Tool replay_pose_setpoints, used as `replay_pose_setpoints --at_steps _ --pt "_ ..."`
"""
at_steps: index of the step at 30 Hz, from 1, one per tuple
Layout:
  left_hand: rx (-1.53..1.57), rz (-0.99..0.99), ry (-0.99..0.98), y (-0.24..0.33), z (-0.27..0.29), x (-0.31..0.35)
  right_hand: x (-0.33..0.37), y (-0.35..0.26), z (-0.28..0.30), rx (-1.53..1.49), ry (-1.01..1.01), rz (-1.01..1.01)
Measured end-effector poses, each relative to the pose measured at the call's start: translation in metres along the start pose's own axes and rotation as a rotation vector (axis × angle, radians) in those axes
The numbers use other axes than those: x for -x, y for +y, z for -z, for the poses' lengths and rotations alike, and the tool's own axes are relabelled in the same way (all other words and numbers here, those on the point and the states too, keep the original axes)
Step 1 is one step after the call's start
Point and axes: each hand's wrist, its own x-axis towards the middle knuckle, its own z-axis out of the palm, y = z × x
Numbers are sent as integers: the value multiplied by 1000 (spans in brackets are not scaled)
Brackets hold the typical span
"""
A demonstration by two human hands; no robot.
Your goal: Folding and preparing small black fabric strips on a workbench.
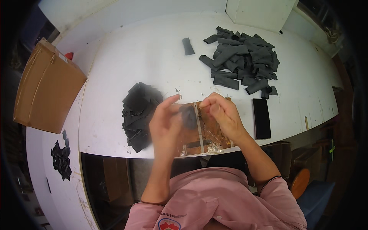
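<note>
Over a worn brown board [211, 126] at the table's front edge, my left hand [165, 122] holds a small dark grey fabric piece [188, 117] at its fingers, somewhat smeared by motion. My right hand [224, 113] is just to the right of it, thumb and fingers pinched together; whatever they grip is too small to tell. A stack of flat black fabric pieces [140, 111] lies beside my left hand. Farther back on the right is a heap of dark grey fabric tubes [245, 57], with one single dark grey piece [188, 46] apart from it.
A black phone [262, 119] lies to the right of the board. On the left stands a brown cardboard box [50, 86], with a small pile of black pieces [61, 160] in front of it. A white box-like block [258, 13] stands at the back of the white table [103, 65].
</note>
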Motion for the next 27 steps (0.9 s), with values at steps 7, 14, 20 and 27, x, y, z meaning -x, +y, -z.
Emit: replay_pose_setpoints --at_steps 7,14,20,27 --pt "-475 -393 -194 14 4 -12 2 -24 -16 690 -92 335" --pt "-184 -259 13 2 7 -6 -13 -33 -12 1027 -237 419" --pt "-137 -163 -3 -15 9 -9 -9 -5 -9 926 -290 254" --pt "-766 -588 -33 4 1 -9 -12 0 -7 726 -213 467"
